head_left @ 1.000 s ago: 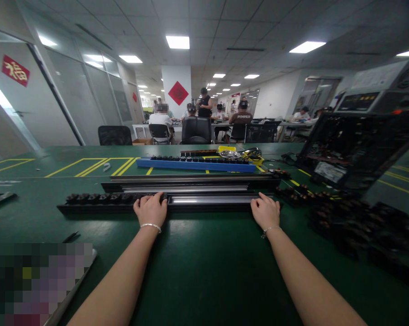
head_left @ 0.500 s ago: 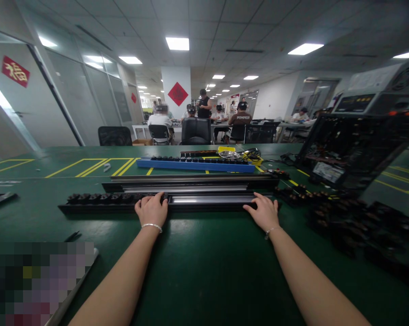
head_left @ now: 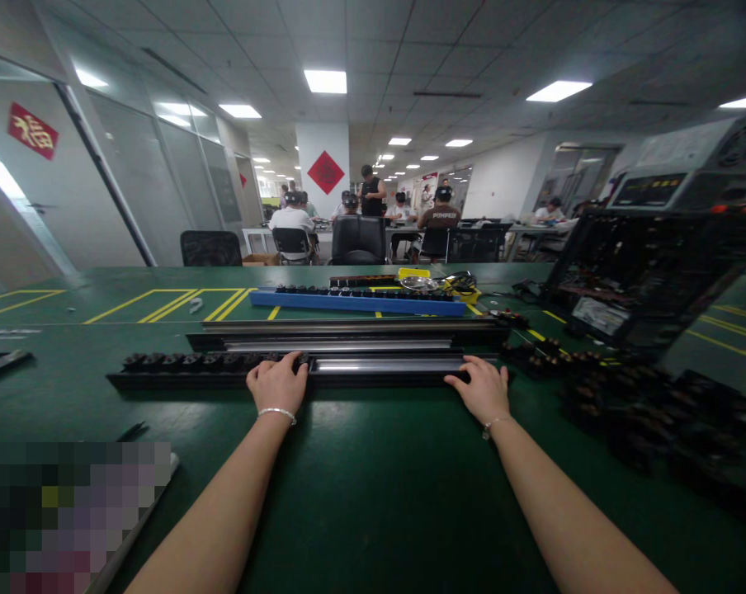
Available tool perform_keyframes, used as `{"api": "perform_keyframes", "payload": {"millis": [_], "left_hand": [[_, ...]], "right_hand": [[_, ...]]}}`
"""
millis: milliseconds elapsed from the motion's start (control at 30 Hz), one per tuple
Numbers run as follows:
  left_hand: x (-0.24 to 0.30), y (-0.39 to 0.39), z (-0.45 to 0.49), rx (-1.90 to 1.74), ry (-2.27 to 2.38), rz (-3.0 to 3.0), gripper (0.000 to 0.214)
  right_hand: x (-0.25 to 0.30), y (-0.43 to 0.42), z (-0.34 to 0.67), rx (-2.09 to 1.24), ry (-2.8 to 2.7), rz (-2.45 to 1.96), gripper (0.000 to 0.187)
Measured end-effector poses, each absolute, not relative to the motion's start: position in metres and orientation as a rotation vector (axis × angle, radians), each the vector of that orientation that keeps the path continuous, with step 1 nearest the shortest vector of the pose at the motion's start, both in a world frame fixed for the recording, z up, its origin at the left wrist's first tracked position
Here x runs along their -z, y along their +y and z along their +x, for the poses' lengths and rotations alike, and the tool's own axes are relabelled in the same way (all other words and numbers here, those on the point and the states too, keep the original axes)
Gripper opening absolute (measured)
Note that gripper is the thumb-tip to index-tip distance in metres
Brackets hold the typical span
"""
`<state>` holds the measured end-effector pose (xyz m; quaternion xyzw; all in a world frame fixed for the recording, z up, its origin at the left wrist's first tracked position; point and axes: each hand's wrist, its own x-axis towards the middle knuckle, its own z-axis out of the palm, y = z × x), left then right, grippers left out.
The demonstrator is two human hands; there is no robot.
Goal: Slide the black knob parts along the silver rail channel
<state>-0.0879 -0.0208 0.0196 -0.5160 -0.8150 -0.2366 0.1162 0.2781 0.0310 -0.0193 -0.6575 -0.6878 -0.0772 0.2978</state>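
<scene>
A long black rail with a silver channel lies across the green table in front of me. Its left part carries a row of black socket modules. My left hand rests on the rail near the last module, fingers curled over its near edge. My right hand lies on the rail's right end, fingers bent over it and thumb pointing left. A second black and silver rail lies just behind the first.
A blue strip with black modules lies farther back, with a yellow tray and a metal dish. A heap of black modules fills the right side below a dark machine. People sit at tables behind. A blurred object sits at bottom left.
My right hand turned slightly, its thumb swinging out to the left along the rail. The left hand and the rail stayed where they were.
</scene>
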Motion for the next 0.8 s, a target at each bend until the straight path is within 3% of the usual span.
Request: {"api": "perform_keyframes", "payload": {"millis": [800], "left_hand": [[-0.02, -0.0206, -0.0854, 0.708, -2.446, -1.632, 0.038]], "right_hand": [[0.0173, 0.0301, 0.2777, 0.199, -1.846, -1.778, 0.036]]}}
